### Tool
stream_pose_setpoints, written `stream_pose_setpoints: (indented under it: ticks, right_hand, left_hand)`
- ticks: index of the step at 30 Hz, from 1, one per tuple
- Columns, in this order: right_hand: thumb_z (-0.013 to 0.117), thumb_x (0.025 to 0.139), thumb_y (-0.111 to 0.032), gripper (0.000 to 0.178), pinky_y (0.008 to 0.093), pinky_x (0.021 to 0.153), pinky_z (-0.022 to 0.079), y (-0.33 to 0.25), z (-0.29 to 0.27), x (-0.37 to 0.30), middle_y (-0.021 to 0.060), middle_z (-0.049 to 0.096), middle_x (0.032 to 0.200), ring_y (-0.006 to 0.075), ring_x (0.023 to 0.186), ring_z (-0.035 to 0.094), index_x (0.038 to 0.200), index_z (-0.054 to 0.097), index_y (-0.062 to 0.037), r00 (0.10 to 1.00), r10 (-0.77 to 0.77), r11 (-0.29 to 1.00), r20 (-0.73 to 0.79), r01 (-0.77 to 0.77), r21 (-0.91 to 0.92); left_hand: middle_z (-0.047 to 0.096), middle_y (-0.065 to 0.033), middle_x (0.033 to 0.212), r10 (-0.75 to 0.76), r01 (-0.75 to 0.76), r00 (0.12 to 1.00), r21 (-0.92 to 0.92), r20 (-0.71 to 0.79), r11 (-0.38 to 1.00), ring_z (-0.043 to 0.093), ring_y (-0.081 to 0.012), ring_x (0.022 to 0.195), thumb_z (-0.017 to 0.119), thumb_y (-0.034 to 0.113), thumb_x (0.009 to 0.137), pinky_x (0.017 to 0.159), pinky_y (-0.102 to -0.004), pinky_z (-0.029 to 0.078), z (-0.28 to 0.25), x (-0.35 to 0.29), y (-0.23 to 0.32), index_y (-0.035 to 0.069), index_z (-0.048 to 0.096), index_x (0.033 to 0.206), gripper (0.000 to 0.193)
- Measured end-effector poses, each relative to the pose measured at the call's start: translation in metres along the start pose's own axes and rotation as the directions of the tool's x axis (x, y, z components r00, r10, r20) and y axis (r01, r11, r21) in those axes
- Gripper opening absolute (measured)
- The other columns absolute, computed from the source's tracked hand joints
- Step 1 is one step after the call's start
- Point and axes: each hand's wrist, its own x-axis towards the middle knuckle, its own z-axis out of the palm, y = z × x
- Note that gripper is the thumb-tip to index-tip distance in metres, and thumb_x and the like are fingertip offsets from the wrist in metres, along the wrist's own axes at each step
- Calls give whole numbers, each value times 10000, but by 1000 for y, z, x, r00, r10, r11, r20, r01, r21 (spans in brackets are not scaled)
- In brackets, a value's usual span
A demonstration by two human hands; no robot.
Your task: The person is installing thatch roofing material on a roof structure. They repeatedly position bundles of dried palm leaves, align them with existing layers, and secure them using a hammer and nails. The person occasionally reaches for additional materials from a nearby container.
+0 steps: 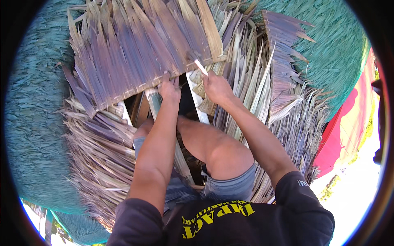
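A panel of dried palm-leaf thatch (131, 57), purplish brown with a stitched lower edge, lies across the roof ahead of me. My left hand (169, 89) grips that lower edge near its middle, one finger over the leaves; whether it also pinches something small cannot be seen. To its right, my right hand (217, 87) is closed around the pale handle of a hammer (200, 67). The hammer's dark, blurred head is over the panel near its right end. A bamboo pole (154, 101) runs under the panel below my left hand.
My bare legs (217, 151) extend into a gap in the roof framed by white slats (196, 94). Layered dry thatch (98, 141) surrounds the gap. Another leaf panel (283, 49) lies at upper right. Green thatch (37, 123) borders the left; a red roof (344, 131) slopes at right.
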Motion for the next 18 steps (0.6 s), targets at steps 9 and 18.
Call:
stream_pose_setpoints:
  ticks: [9,18]
  right_hand:
    - [537,1005,-295,369,534,690,526,8,14,-5,320,660,900,514,835,639,1068,594,64,993,86,996,81,-84,-31]
    - [570,1015,-421,488,439,884,615,-80,-59,39,284,685,1107,376,1006,716,1202,516,27,845,-182,113,502,-490,865]
  left_hand:
    - [585,-162,1279,-54,68,994,160,-95,985,635,-327,1140,638,125,985,980,-449,565,8,-16,7,4,482,1320,388]
    - [690,-97,889,568,-778,618,529,544,340,662,-185,749,687,100,915,682,-322,533,17,-141,115,-1,699,1051,170]
